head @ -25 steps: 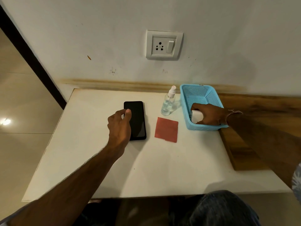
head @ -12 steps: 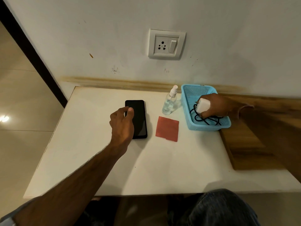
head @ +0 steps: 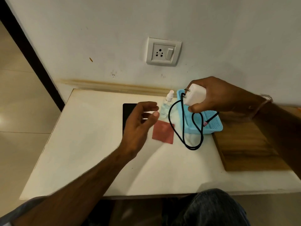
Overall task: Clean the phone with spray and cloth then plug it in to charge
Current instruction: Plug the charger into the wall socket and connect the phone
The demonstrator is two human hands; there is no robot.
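Getting ready to plug in.
Holding charger (head: 194, 97) in right grip (head: 216, 97) above the basket (head: 211, 126), left grip (head: 138, 126) loose and empty over phone (head: 128, 111) left of basket; next, probably lining pins up with socket (head: 163, 52).

Our L hand (head: 138, 126) hovers mid-air, fingers loose & spread, forearm stretched fwd. Our R hand (head: 218, 95), held higher, grips the charger (head: 195, 97).

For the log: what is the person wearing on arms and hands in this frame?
Both forearms are bare. The right hand has a thin pale thread band at its wrist; the left hand shows nothing worn. A greyish sleeve edge shows at the left arm's top.
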